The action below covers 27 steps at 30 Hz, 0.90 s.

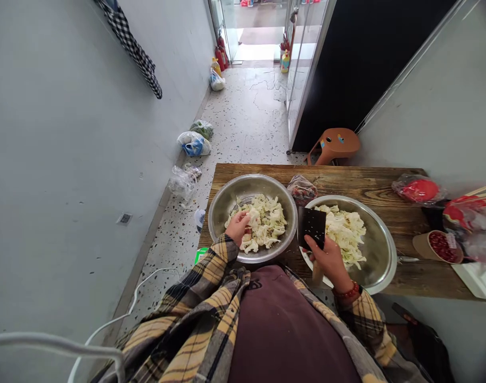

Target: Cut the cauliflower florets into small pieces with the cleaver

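Two wide metal bowls stand side by side on a wooden table. Cauliflower pieces (269, 221) lie in the left bowl (222, 205), and my left hand (238, 226) reaches over its near left side, fingers closed on a pale cauliflower piece (251, 217). My right hand (326, 258) grips a cleaver (312, 226), its dark broad blade raised and flecked with white bits. The cleaver hangs over the left edge of the right bowl (380, 260), which holds more cut cauliflower (346, 231). Part of that bowl is hidden behind the blade and hand.
A bagged dark red item (302, 190) sits between the bowls at the back. On the table (410, 276) at right are a cup of red contents (442, 247), wrapped red goods (420, 190) and skewers. An orange stool (334, 143) stands behind; bags (195, 143) lie along the left wall.
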### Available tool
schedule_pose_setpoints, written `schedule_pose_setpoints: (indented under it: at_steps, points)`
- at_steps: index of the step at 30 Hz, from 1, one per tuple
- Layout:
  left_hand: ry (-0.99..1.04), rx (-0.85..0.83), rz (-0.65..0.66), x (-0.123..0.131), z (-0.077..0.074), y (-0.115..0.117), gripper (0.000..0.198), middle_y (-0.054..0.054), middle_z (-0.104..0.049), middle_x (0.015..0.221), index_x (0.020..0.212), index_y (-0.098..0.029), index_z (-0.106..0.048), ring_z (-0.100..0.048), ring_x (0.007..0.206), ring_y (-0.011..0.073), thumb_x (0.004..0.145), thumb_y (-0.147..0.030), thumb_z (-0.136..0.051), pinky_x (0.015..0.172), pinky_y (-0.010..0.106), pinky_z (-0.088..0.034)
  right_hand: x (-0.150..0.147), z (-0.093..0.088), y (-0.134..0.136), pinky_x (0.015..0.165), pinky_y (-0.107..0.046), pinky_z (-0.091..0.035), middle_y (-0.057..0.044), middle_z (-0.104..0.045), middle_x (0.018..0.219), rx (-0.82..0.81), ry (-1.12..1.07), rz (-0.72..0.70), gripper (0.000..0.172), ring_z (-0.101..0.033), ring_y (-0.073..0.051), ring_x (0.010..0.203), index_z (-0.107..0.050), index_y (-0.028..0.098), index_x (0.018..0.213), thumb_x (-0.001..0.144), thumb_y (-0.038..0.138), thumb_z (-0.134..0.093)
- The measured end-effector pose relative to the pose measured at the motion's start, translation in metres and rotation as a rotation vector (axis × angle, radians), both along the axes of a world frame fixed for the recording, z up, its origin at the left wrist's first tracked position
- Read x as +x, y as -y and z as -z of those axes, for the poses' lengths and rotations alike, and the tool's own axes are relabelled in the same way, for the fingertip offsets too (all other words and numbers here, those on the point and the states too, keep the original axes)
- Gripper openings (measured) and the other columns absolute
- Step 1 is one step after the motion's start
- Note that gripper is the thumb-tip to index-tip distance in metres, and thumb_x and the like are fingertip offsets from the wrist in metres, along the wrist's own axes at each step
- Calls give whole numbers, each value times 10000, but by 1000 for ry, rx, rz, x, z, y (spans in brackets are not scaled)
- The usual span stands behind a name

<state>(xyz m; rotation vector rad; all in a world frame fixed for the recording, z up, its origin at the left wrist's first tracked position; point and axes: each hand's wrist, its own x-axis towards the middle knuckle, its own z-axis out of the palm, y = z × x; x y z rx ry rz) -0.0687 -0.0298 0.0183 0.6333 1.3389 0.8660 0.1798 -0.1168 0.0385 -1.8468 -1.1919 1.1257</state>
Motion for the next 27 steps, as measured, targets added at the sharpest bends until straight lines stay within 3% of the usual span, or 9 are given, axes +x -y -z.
schedule_pose_setpoints:
  at_steps: [4,7,10,12,15,16,18,21,27]
  points:
    - [-44,161,142,48,-4,-19,243,12,-604,787,940,-156,-548,-553,644,86,736,-257,-632,485,169,-434,20,31,33,389,-279,-444,-55,-674,604,-103,-99,133,436,-607,-195,436,-590,170,772,729,604,-595]
    - [159,271,417,93,-12,-31,360,70,-634,956,1061,-150,-561,-594,811,130,736,-265,-665,609,210,-481,22,49,54,368,-277,-448,-76,-695,701,-138,-192,203,450,-661,-231,526,-595,169,822,704,603,-618]
    - [258,299,565,113,-4,-41,446,116,-602,1140,1154,-159,-537,-603,917,160,747,-286,-667,713,250,-480,19,58,66,370,-279,-453,-74,-693,690,-174,-251,216,473,-667,-240,544,-590,166,824,691,619,-626]
    - [94,318,608,106,13,-46,389,109,-618,1095,1103,-147,-568,-604,872,153,751,-293,-646,715,260,-469,18,60,68,378,-278,-450,-66,-688,650,-190,-276,215,475,-655,-231,522,-589,163,812,687,619,-633]
    - [-435,330,734,77,47,-41,145,28,-624,743,795,-137,-632,-571,732,145,698,-245,-638,696,269,-446,19,61,67,398,-275,-449,-71,-691,635,-194,-317,229,454,-635,-210,497,-597,157,786,692,599,-644]
    - [-490,320,754,68,58,-36,88,10,-586,650,694,-142,-624,-557,703,155,648,-207,-660,694,280,-438,19,61,65,399,-274,-447,-75,-693,637,-197,-331,240,447,-630,-205,490,-601,156,778,691,592,-649]
    - [-530,314,765,53,75,-22,102,-5,-519,561,561,-153,-589,-549,683,171,554,-144,-690,704,290,-429,19,60,61,393,-274,-442,-80,-694,636,-207,-361,264,435,-626,-204,485,-606,159,762,684,584,-658]
    - [-530,329,727,44,92,0,126,28,-550,654,553,-165,-613,-557,776,199,489,-107,-704,761,300,-424,16,58,54,379,-270,-439,-76,-690,635,-203,-388,276,422,-643,-218,509,-607,166,749,676,578,-667]
    - [-426,295,599,39,103,5,132,50,-596,766,584,-162,-640,-548,828,195,547,-255,-725,798,323,-440,5,50,46,398,-250,-449,-63,-658,570,-214,-471,219,436,-664,-226,545,-601,158,690,645,582,-695]
